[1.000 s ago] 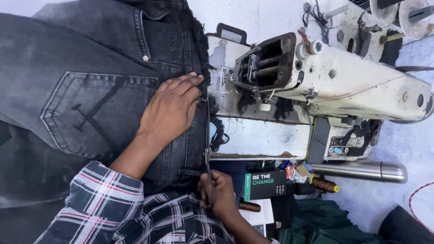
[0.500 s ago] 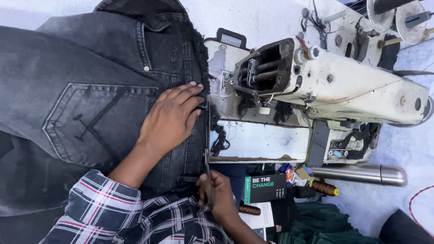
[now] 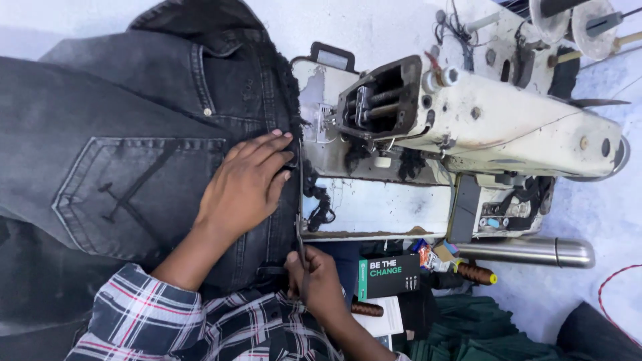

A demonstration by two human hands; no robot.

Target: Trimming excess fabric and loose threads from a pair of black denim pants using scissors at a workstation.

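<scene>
The dark denim jeans (image 3: 134,134) lie on the bench at nine o'clock of the sewing machine (image 3: 468,134). Left hand (image 3: 244,187) presses flat, fingers released; right hand (image 3: 314,281) pinches the seam edge. Uneven pull could skew the seam; fingertips sit near the needle.

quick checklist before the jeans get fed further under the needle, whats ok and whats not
1. Left hand flat on the jeans beside the seam: ok.
2. Right hand pinching the near edge of the jeans: ok.
3. Left fingertips apart from the needle area of the sewing machine: ok, but close.
4. Seam edge straight between the two hands: ok.
5. Loose black thread lying on the machine bed: not ok.
6. Needle threaded: cannot tell.
</scene>
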